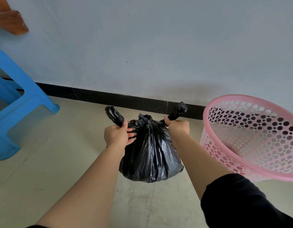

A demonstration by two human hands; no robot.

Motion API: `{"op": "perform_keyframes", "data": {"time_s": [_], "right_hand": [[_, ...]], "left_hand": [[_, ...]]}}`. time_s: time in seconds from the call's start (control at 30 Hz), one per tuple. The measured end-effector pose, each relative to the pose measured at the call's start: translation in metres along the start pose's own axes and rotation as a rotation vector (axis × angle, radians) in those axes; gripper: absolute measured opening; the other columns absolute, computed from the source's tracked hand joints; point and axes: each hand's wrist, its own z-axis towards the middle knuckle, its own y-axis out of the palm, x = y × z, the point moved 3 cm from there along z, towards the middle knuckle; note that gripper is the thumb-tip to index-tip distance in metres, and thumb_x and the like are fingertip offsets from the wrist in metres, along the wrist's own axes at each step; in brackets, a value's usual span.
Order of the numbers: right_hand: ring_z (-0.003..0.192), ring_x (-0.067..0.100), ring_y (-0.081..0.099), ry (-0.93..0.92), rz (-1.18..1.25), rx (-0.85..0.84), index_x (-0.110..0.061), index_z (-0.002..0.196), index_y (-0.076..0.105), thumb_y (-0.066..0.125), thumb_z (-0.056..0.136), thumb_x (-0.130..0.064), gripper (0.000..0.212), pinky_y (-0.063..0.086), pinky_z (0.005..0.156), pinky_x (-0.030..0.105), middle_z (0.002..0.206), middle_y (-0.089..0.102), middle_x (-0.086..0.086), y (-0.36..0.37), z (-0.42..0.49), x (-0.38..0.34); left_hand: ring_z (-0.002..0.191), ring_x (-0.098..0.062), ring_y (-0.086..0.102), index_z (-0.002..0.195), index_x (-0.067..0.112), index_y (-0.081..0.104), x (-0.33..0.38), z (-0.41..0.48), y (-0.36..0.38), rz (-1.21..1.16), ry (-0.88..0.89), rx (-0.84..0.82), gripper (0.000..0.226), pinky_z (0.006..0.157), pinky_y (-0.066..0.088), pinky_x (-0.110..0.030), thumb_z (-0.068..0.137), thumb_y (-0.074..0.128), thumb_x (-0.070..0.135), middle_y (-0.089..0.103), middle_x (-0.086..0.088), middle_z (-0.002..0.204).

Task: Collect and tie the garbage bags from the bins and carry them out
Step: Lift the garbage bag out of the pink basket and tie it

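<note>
Wall [159, 38]: pale, filled the whole upper half. Black baseboard [93, 94] ran along its foot.
Floor [43, 162]: beige tile, carried everything else.
Blue plastic stool [19, 102]: far left edge of the floor, near the baseboard, cut off by the frame.
Pink bin [241, 96]: perforated basket type, right edge of the floor, close to the baseboard, mouth facing the camera.
Garbage bag [150, 153]: black, full, mouth gathered. It hung between both hands at centre, just left of the bin, and looked clear of the floor, though contact underneath couldn't be confirmed.
Black sleeve [237, 203]: on the right forearm, pushed up. Left forearm bare.
Brown wooden piece [10, 20]: top left corner against the wall, couldn't tell what it was.
Left hand [117, 134]: thumb and forefinger pinched the left handle loop [113, 115] at its base, other fingers looser alongside the bag's neck.
Right hand [177, 126]: fist closed tight round the right handle [178, 110], crumpled end sticking up past the thumb.
Knot [146, 120]: bunched plastic between the two hands, handles pulled outward from it.
</note>
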Motion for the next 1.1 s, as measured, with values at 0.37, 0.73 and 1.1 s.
{"op": "perform_keyframes", "data": {"time_s": [0.37, 0.73, 1.1], "right_hand": [[0.059, 0.016, 0.054, 0.058, -0.077, 0.080, -0.009, 0.077, 0.060, 0.069, 0.087, -0.033, 0.028, 0.044, 0.056, 0.029, 0.071, 0.063, 0.004, -0.020, 0.016, 0.021], [0.061, 0.024, 0.070, 0.067, -0.033, 0.115, -0.002, 0.080, 0.062, 0.065, 0.091, -0.020, 0.022, 0.060, 0.062, 0.036, 0.069, 0.069, 0.012, -0.028, 0.017, 0.032], [0.063, 0.026, 0.066, -0.173, -0.196, 0.094, 0.000, 0.087, 0.069, 0.059, 0.095, -0.026, 0.029, 0.057, 0.067, 0.036, 0.081, 0.072, 0.020, -0.027, 0.013, 0.022]], "left_hand": [[0.060, -0.019, 0.061, 0.093, -0.004, 0.061, -0.007, 0.002, -0.014, 0.098, -0.085, 0.059, 0.026, 0.034, 0.047, -0.018, 0.099, 0.051, 0.020, 0.065, -0.016, 0.090], [0.070, -0.026, 0.069, 0.087, -0.009, 0.063, -0.015, 0.013, -0.026, 0.327, -0.137, 0.016, 0.048, 0.036, 0.048, -0.020, 0.100, 0.046, 0.034, 0.071, -0.013, 0.085], [0.075, -0.015, 0.064, 0.074, 0.006, 0.062, 0.014, 0.002, -0.011, 0.450, 0.207, -0.232, 0.046, 0.067, 0.054, -0.022, 0.100, 0.043, 0.039, 0.067, -0.006, 0.078]]}}
